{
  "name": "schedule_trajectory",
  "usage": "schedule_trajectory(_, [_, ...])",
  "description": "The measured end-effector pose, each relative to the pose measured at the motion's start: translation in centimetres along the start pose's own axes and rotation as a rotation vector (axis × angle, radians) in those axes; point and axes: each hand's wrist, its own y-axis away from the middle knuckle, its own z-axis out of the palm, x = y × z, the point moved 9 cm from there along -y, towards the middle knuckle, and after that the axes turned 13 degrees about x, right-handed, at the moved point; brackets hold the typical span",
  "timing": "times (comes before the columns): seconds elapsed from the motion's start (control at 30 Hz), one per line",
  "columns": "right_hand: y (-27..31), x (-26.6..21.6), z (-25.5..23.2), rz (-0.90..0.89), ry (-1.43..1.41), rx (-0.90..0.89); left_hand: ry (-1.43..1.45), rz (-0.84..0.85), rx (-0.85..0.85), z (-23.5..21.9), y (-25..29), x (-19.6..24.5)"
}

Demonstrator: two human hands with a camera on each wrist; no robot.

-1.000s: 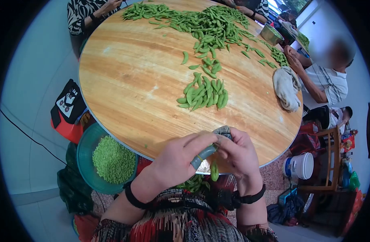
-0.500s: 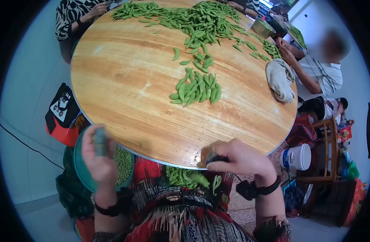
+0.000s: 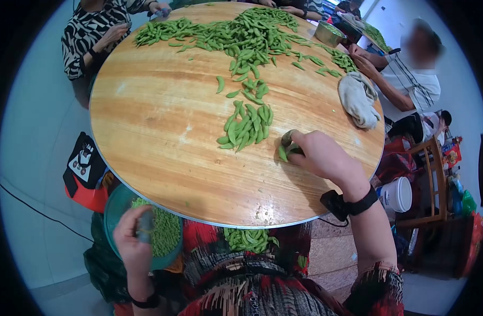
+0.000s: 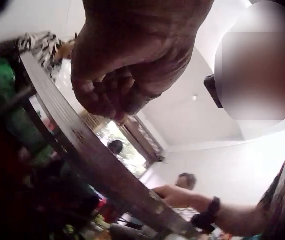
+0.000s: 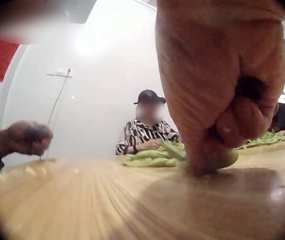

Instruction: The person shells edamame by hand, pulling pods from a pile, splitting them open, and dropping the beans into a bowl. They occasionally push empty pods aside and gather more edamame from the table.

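At the table's near right, my right hand [image 3: 320, 155] pinches a green pod [image 3: 282, 153] against the wood; a dark covering [image 3: 287, 138] is on one of its digits. Left of it lies a small group of pods [image 3: 247, 126]. Blurred, my left hand [image 3: 133, 239] is over the left part of a green basin [image 3: 113, 210] of shelled beans [image 3: 165, 231], with a grey-green covering [image 3: 145, 227] on one digit. Its fingers curl in the left wrist view [image 4: 127, 65]; whether anything is inside is hidden. The right wrist view shows the right fingertips low at the tabletop [image 5: 82, 200].
A big pod heap [image 3: 252, 31] spreads over the far side of the round table [image 3: 146, 121]. A cloth [image 3: 358, 100] lies at the right edge, near a seated person [image 3: 418, 79]. More pods [image 3: 247, 239] rest on my lap. A white bucket [image 3: 397, 195] stands right.
My hands were together at the near edge, then parted. The left has moved to the basin; the right has reached forward onto the table and taken hold of a pod.
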Motion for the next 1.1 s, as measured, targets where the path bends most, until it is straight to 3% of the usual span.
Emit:
schedule_trajectory(0.1, [1.0, 2.1, 0.5, 0.144, 0.033, 0.083, 0.273, -0.068, -0.241, 6.6, 0.7, 3.5])
schedule_trajectory(0.17, [2.0, 1.9, -0.3, 0.183, -0.222, 0.262, 0.408, -0.207, -0.44, 11.1, 1.6, 4.8])
schedule_trajectory(0.2, [2.5, 1.1, -0.7, 0.191, -0.22, 0.27, 0.48, -0.245, -0.493, 13.1, 1.8, 5.4])
schedule_trajectory(0.27, [4.0, 0.5, 1.2, 0.596, -1.063, 0.168, 0.548, -0.274, -0.549, 16.4, 2.0, 6.0])
schedule_trajectory(0.3, [4.6, -0.9, 2.5, 0.639, -1.299, 0.093, 0.69, -0.358, -0.603, 17.8, 2.4, 6.2])
schedule_trajectory(0.37, [5.4, -4.0, 3.3, 0.677, -1.482, -0.098, 0.823, -0.444, -0.665, 19.0, 2.9, 7.1])
schedule_trajectory(0.43, [5.6, -6.8, 4.1, 0.666, -1.679, -0.198, 1.07, -0.703, -0.728, 19.4, 3.6, 8.0])
schedule_trajectory(0.57, [5.7, -8.0, 2.6, 0.581, -1.432, -0.06, 1.119, -0.621, -0.705, 19.2, 2.5, 6.0])
schedule_trajectory(0.63, [6.0, -8.7, 2.9, 0.561, -1.477, -0.052, 1.057, -0.586, -0.573, 18.0, 1.3, 5.8])
schedule_trajectory(0.77, [6.2, -9.0, 3.8, 0.59, -1.513, -0.063, 1.025, -0.546, -0.577, 17.9, 1.0, 6.4])
schedule_trajectory(0.83, [6.4, -8.8, 4.1, 0.617, -1.5, -0.024, 0.898, -0.42, -0.465, 17.5, 0.6, 5.8])
schedule_trajectory(1.03, [6.8, -8.2, 3.6, 0.62, -1.38, 0.136, 0.819, -0.164, -0.516, 17.8, 1.4, 6.8])
schedule_trajectory(1.07, [6.8, -8.1, 3.4, 0.597, -1.372, 0.166, 0.817, -0.159, -0.513, 17.7, 1.3, 6.9])
schedule_trajectory(1.1, [6.9, -8.1, 3.5, 0.592, -1.376, 0.164, 0.972, -0.357, -0.605, 18.5, 1.9, 6.6])
